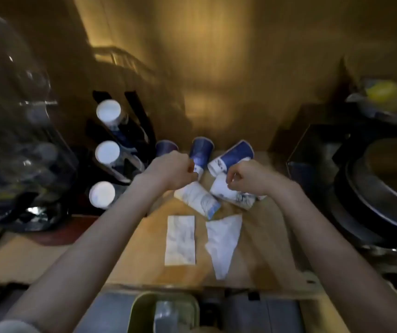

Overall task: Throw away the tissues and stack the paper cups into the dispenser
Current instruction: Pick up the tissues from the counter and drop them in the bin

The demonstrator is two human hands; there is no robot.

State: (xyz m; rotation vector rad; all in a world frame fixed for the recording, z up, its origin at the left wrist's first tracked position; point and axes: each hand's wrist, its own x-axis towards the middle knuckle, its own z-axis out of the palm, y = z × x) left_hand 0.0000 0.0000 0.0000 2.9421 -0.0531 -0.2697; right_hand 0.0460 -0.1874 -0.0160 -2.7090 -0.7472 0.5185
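Five paper cups (231,158) cluster on the wooden table (144,248), just right of the black dispenser (120,145): far three roughly upright or tilted, near two lying down, long axes slanting toward me and right. Two tissues (180,239) lie flat nearer me, long axes toward me. My left hand (173,169) and right hand (245,177) are curled over the cups; can't tell if gripping.

bin (144,306) cut off, fingers (191,168) curled under
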